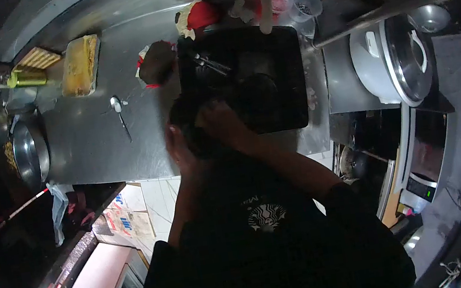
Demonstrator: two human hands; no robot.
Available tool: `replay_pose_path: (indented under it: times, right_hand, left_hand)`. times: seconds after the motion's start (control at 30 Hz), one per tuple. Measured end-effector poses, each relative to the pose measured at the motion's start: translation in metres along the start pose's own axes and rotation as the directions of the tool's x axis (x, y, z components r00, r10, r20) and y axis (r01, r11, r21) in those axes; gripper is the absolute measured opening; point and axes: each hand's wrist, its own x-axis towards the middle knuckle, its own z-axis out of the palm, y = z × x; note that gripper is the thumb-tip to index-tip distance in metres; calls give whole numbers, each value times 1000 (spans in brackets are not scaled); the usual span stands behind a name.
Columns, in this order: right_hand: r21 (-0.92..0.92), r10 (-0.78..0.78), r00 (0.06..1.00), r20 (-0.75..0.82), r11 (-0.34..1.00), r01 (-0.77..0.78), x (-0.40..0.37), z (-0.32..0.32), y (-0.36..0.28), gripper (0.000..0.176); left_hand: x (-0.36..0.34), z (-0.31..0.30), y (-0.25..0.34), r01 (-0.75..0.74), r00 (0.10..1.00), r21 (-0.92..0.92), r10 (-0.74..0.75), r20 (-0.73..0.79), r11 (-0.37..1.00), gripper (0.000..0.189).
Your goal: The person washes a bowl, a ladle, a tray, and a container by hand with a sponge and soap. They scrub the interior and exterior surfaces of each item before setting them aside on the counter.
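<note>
Head view, as seen from beside the person at the metal desk (95,155):

Item: one dark round vessel (182,110), at the near left corner of the black sink (292,78), between the two hands. Its base lies in shadow; what it rests on cannot be told.

Item: left hand (180,151), against the vessel's near left side, fingers pointing away from the body. Whether they grasp it or only touch it, I cannot tell.

Item: right hand (220,123), over the vessel, fingers bent downward. A small pale yellowish piece (199,118) shows just beside them; whether it is grasped, I cannot tell.

Item: several pieces of cutlery (211,63), shiny, within the sink's outline.

Item: one white tap (264,11), at the sink's far edge; near it, a clear plastic cup (306,5).

Item: one red cloth (202,14), beyond the sink's far left corner.

Item: one brown round object (159,63), left of the sink, with red and white edges showing beneath it.

Item: one spoon (123,123), lying alone on the desk, bowl end away from the person.

Item: one tray (67,78) of yellow contents (81,65), farther left.

Item: one metal pan (30,150), at the left end.

Item: one white cooker (371,66) with a dark lid (410,57), well to the right.
</note>
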Motion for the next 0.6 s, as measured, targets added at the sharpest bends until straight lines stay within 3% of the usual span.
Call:
replay_pose_path:
  times: [0.1, 0.2, 0.27, 0.33, 0.37, 0.4, 0.47, 0.53, 0.57, 0.6]
  right_hand:
    - [486, 140, 938, -317, 873, 34, -13, -43, -1, 35]
    - [653, 392, 901, -186, 734, -185, -17, -63, 8, 38]
    - [842, 509, 843, 174, 367, -395, -27, -59, 33, 31]
    - [787, 533, 825, 188, 421, -451, -44, -46, 62, 26]
    - [635, 524, 851, 26, 649, -419, -56, -34, 76, 25]
    - [422, 474, 872, -121, 820, -387, -71, -17, 91, 23]
    - [176, 277, 838, -469, 960, -219, -116, 48, 136, 27]
    - [28, 229, 845, -484, 969, -246, -137, 43, 147, 28]
    - [27, 315, 882, -352, 945, -327, -142, -2, 140, 27]
    - [14, 395, 894, -212, 916, -401, -148, -29, 137, 26]
  left_hand:
    - [8, -7, -36, 103, 983, -6, -103, -154, 995, 40]
    - [26, -12, -45, 312, 865, -416, -436, -247, 854, 37]
    - [41, -22, -79, 390, 792, -439, -538, -288, 809, 41]
    - [52, -28, -98, 344, 764, -578, -579, -285, 740, 48]
    - [54, -30, -105, 293, 763, -668, -588, -268, 684, 51]
    - [55, -30, -116, 241, 808, -660, -524, -270, 712, 53]
    - [53, -35, -137, 141, 880, -643, -393, -268, 753, 56]
    - [56, -36, -143, 117, 898, -447, -287, -334, 887, 57]
    - [55, -36, -146, 101, 904, -341, -230, -362, 935, 57]
    - [54, -38, -155, 166, 898, -315, -275, -344, 935, 57]
